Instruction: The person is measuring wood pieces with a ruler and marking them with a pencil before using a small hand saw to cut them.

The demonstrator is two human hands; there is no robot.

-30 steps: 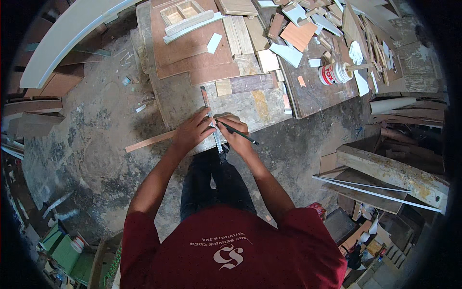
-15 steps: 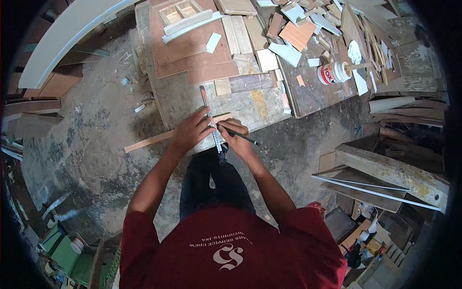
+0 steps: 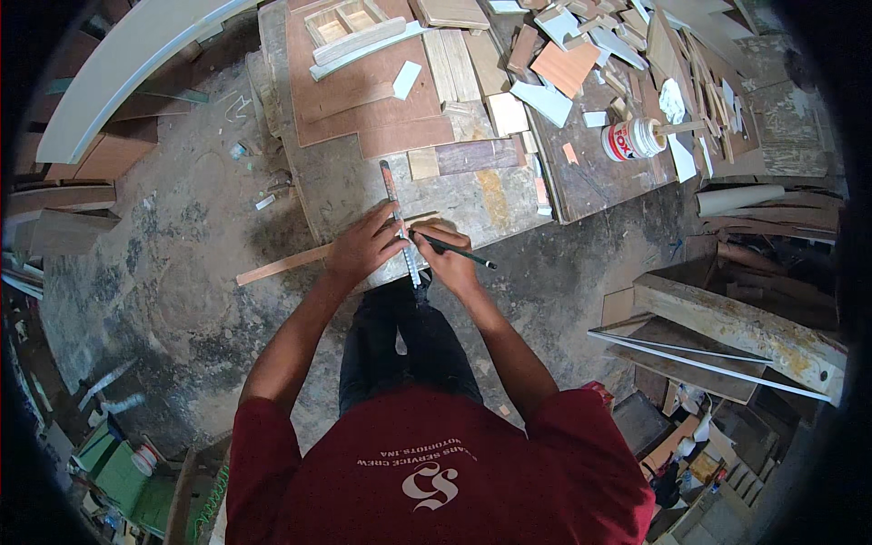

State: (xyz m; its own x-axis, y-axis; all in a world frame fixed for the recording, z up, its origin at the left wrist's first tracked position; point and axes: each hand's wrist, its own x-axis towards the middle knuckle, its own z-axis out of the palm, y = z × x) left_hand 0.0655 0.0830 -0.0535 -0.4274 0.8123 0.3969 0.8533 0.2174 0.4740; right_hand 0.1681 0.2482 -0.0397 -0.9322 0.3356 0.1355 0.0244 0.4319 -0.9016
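My left hand presses its fingers on a metal ruler with an orange and dark end. The ruler points away from me, across a thin wooden strip at the near edge of the workbench. Part of the strip runs beneath my left hand and its left end sticks out past the bench. Close beside the ruler's right edge, my right hand grips a dark green pencil. The pencil's tip is by the strip, but whether it touches is too small to tell.
Brown plywood sheets and a small divided wooden box lie farther back. A second table at the right bears wood offcuts and a white tub with a stick in it. A long beam stands lower right.
My right hand and the pencil have shifted very slightly to the right. The ruler, the strip and my left hand stay nearly as they were.
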